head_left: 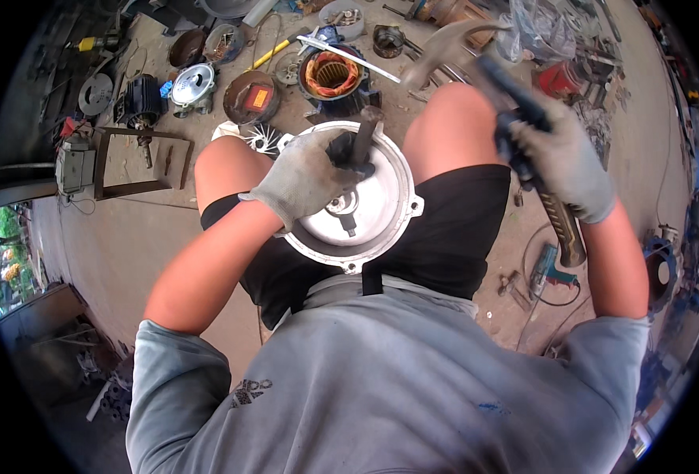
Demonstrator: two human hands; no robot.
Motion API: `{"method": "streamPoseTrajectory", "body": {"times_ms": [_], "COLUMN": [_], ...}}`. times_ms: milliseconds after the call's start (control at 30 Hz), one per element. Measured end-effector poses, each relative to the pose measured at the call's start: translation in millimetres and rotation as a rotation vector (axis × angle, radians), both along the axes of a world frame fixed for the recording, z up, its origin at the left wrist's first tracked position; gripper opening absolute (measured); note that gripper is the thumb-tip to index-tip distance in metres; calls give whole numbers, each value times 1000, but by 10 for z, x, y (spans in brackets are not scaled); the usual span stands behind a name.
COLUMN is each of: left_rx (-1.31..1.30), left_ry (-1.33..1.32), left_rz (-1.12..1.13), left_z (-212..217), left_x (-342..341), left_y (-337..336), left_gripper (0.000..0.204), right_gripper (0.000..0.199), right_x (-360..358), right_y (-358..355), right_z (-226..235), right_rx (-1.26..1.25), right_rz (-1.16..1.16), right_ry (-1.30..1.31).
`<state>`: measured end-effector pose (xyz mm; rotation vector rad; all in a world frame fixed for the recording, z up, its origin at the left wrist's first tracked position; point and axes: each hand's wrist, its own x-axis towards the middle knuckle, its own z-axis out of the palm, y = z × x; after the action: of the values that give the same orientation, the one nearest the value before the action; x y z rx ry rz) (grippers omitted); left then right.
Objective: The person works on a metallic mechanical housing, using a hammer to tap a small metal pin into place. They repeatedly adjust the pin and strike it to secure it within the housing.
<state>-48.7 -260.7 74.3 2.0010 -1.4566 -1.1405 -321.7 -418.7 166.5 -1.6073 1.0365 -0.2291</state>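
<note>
A round white metal end cover [399, 178], like that of an electric motor, rests in my lap between my thighs. My left hand [302, 175], in a grey glove with black fingertips, is closed around a thick dark metal punch [363, 142] with a battered top end. The punch stands over the inside of the cover; its lower tip is hidden by my fingers. To the right, my right hand [563, 154], gloved the same way, grips a claw hammer [561, 225] raised above my right thigh. The hammer's head is smeared by motion.
Beyond my knees stand a motor stator [332, 75] with orange windings, a brown bowl [239, 101] and a silver motor cover [193, 84]. At left is a metal frame [104, 162]. A green power drill [545, 268] with its cable lies at right, near a red bucket [559, 79].
</note>
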Motion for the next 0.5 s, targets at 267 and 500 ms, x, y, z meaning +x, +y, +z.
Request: {"method": "streamPoseTrajectory", "body": {"times_ms": [267,500], "left_rx": [-84,-453], "left_ry": [777,938], "left_rz": [263,469], "left_z": [15,442], "left_x": [142,542], "left_y": [179,218], "left_gripper": [33,32], "right_gripper": [57,62], "right_x": [-478,-777], "right_y": [-261,-418], "right_z": [-219,-270], "right_rx": [37,120], "right_rz": [-364,-295], "right_ry": [-338,-721]}}
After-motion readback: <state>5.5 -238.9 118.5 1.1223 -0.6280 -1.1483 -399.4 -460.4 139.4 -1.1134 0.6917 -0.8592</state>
